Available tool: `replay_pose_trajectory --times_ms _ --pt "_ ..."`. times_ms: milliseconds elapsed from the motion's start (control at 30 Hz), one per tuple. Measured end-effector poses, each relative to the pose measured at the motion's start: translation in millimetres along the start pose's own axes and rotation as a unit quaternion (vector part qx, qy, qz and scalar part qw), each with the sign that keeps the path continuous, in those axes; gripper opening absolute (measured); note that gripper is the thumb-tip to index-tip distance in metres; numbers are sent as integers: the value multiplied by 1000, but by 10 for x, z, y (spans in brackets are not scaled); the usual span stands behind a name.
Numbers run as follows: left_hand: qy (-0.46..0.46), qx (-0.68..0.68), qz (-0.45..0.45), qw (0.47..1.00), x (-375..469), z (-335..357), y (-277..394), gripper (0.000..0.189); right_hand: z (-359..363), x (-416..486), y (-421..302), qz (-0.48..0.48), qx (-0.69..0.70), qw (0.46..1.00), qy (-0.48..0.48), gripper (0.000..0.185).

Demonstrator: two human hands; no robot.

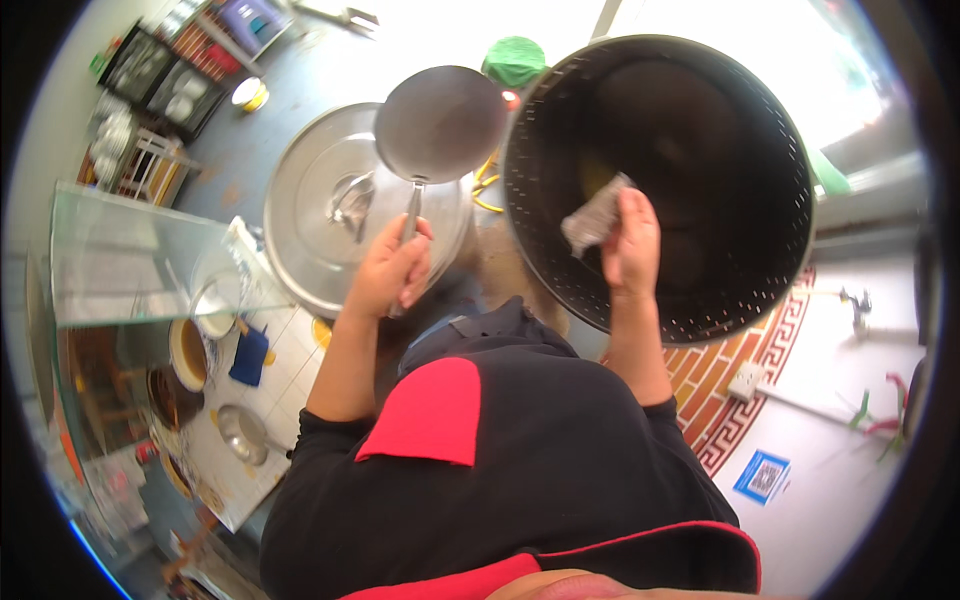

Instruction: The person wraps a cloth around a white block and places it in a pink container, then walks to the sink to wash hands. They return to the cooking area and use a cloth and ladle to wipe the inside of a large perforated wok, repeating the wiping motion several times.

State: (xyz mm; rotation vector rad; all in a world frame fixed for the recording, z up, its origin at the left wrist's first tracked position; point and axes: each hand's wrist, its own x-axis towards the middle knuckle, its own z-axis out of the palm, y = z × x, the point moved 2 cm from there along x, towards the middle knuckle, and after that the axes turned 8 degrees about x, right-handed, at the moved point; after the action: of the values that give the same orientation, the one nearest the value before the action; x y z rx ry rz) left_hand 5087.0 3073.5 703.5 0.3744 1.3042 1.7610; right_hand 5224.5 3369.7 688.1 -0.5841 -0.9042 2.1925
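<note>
My left hand [396,266] grips the handle of a dark, round metal pan or ladle [441,120], whose bowl points away from me. Under it lies a broad metal lid [300,187] with a loop handle, partly hidden by the pan. My right hand [634,240] holds a crumpled greyish cloth or pad [596,215] between thumb and fingers. That hand is over the mouth of a large dark drum-like vessel [780,225] with rows of small holes round its wall. Whether the cloth touches the vessel cannot be told.
At the left a glass-screened tiled counter [281,337] bears bowls of sauce [187,355], a blue cloth [249,355] and a steel pan [242,435]. Racks of dishes [180,94] stand at the upper left. A tap [855,301] and a socket [746,380] are on the right wall.
</note>
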Motion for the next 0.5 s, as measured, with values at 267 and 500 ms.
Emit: replay_pose_trajectory --times_ms 267,500 --pt "-130 -10 -57 990 851 1385 -476 8 286 -118 -63 -133 -145 979 -61 16" --pt "-188 -2 -59 980 1111 1884 -896 8 -307 33 -32 -171 -74 970 157 27"
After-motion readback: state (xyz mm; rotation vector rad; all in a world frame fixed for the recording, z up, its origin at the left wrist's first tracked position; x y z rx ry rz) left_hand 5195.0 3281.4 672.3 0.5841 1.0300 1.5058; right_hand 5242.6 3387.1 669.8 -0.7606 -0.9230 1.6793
